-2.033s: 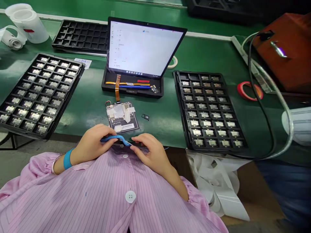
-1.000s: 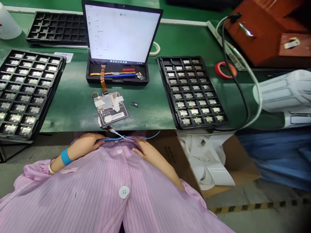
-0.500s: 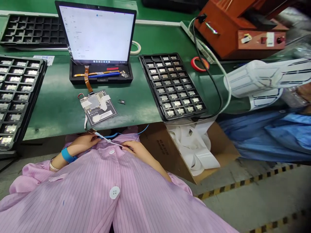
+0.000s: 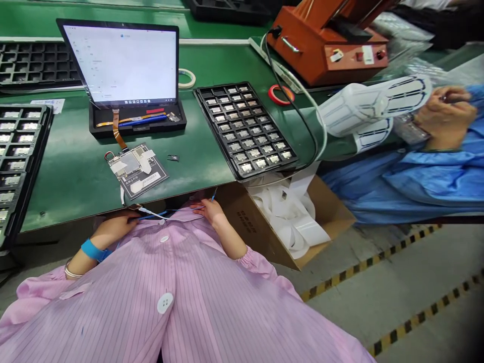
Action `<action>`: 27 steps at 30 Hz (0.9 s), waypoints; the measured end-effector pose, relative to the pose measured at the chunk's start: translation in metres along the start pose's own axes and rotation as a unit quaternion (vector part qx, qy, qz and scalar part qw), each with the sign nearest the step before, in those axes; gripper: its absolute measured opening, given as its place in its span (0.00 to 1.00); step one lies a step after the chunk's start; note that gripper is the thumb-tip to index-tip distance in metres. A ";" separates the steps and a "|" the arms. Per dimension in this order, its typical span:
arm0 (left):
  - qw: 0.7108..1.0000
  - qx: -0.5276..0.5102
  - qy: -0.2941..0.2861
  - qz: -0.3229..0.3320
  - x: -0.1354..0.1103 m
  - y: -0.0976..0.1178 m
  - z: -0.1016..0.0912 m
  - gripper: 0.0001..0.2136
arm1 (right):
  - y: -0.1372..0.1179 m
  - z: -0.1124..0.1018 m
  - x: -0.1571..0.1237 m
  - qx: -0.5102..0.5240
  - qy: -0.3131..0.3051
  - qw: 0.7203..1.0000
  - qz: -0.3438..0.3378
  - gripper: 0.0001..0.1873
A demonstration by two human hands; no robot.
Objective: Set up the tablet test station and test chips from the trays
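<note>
My left hand (image 4: 113,228) rests against my pink striped coat just under the table edge, fingers curled around a blue coiled cord (image 4: 153,216). My right hand (image 4: 209,209) lies a little to the right on the coat, fingers closed on the thin blue end of that cord (image 4: 214,195). A circuit board (image 4: 136,170) with white tape pieces sits on the green table (image 4: 196,156) just above my hands, joined by an orange ribbon cable (image 4: 118,132) to a black fixture holding a lit screen (image 4: 123,65). A tiny black part (image 4: 173,158) lies right of the board.
Black trays of small parts stand at the left (image 4: 18,151) and right (image 4: 244,128) of the board. A cardboard box (image 4: 287,222) of white liner strips sits beside my right knee. A person in blue (image 4: 423,166) handles label strips at right. Red tape roll (image 4: 281,94), orange machine (image 4: 325,40).
My view has swung to the right and down. Both hands have dropped from the table edge onto my coat and drawn apart, stretching the blue cord; the neighbouring person's hand has come into sight.
</note>
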State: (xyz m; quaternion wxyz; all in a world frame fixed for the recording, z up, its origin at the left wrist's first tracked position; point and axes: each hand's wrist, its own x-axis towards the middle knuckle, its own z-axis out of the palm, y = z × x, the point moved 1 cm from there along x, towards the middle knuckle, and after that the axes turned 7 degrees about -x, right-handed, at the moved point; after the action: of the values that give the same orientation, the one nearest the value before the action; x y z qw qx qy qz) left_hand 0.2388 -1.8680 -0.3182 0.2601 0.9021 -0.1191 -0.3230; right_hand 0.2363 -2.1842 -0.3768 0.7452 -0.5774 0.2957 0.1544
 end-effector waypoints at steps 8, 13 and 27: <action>0.992 -0.023 0.121 -0.014 -0.002 -0.033 -0.014 0.21 | -0.016 -0.017 0.016 -0.019 0.020 0.994 -0.102 0.17; 0.992 -0.052 0.112 -0.009 -0.002 -0.031 -0.011 0.18 | -0.031 -0.027 0.030 -0.095 0.051 0.981 -0.160 0.15; 0.954 -0.288 -0.005 0.085 -0.034 0.057 -0.016 0.23 | -0.002 -0.062 0.052 -0.227 0.017 0.970 -0.091 0.16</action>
State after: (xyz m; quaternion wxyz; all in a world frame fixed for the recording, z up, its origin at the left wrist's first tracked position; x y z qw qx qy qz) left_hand 0.2203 -1.8959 -0.2589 0.5346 0.7740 -0.0981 -0.3246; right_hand 0.2617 -2.2500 -0.4177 0.6005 -0.7583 0.2118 0.1395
